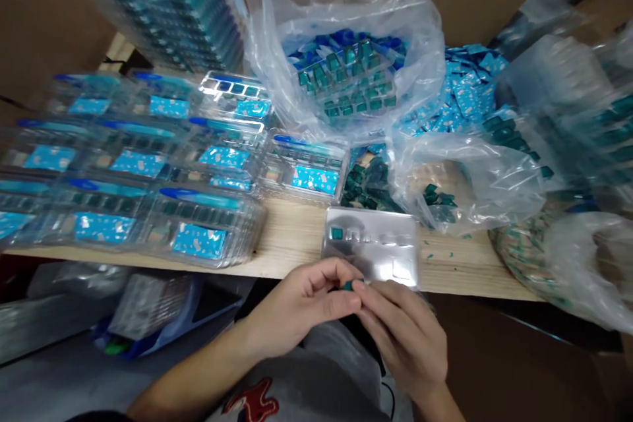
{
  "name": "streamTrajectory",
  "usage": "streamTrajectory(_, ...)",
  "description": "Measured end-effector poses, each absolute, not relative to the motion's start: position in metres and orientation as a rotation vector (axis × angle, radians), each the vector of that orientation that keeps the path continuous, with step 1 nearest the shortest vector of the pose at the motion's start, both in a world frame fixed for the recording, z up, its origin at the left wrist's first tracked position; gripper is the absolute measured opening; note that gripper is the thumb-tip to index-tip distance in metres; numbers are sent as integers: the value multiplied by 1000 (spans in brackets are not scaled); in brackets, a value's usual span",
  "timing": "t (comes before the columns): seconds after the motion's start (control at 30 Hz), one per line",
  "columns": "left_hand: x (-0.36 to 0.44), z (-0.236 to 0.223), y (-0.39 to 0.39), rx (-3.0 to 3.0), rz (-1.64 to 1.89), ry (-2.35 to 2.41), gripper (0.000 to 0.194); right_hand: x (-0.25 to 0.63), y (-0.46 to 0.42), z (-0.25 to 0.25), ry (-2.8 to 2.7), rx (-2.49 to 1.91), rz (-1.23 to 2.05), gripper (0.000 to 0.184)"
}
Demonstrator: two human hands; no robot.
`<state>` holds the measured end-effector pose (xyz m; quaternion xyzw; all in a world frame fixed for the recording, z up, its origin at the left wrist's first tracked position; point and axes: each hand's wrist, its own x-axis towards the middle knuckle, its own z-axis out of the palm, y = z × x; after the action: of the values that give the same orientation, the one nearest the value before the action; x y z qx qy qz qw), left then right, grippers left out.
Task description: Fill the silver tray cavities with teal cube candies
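A small green piece (349, 285), mostly hidden by fingers, is clasped between the left hand (297, 303) and right hand (403, 336), just near of a blister tray (380, 244).

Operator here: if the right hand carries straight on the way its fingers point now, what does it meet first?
The small teal piece at the right hand's fingertips comes first, with the left hand directly behind it, though depth is hard to judge from this view.
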<state>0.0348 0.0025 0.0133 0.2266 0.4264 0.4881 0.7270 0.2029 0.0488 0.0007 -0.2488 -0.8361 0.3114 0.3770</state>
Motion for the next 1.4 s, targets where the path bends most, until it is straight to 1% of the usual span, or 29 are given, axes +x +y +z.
streamTrajectory(0.13,36,5,-8,645,1038,1113,19,205,49,-2,-2038,-745,918,35)
streamTrajectory(0.23,35,1,-10,709,1017,1204,13,206,56,-3,-1988,-796,1003,25)
streamTrajectory(0.3,35,1,-8,675,1045,1196,10,204,60,-2,-2038,-754,1005,28)
streamTrajectory(0.37,35,3,-3,631,1086,1166,8,202,62,-2,-2087,-696,978,37)
streamTrajectory(0.43,34,5,1,649,1115,1151,7,200,63,-2,-2103,-680,967,43)
streamTrajectory(0.57,29,4,1,831,1120,1183,8,201,67,-1,-2116,-733,1030,38)
streamTrajectory(0.6,27,2,0,899,1125,1217,8,202,70,0,-2134,-766,1014,37)
streamTrajectory(0.73,18,-10,1,1326,1227,1582,26,201,92,0,-2348,-897,792,37)
streamTrajectory(0.87,14,-25,12,1708,1199,1788,24,191,107,-3,-2674,-863,519,28)
streamTrajectory(0.97,15,-32,17,1770,1171,1806,20,184,107,-3,-2826,-800,296,30)
streamTrajectory(1.03,15,-33,18,1769,1162,1803,19,182,105,-2,-2855,-831,293,32)
streamTrajectory(1.07,14,-33,17,1763,1165,1804,19,182,105,-1,-2828,-864,382,32)
streamTrajectory(1.13,12,-29,15,1734,1182,1814,20,185,106,2,-2626,-966,720,29)
streamTrajectory(1.23,12,-20,15,1671,1231,1769,20,192,109,5,-1981,-1111,1376,28)
streamTrajectory(1.3,16,-12,17,1663,1254,1686,19,196,109,7,-1559,-1135,1747,30)
streamTrajectory(1.33,19,-8,19,1677,1254,1641,18,197,108,9,-1405,-1119,1893,30)
streamTrajectory(1.4,27,-1,23,1717,1230,1573,21,199,104,13,-1232,-1112,2056,29)
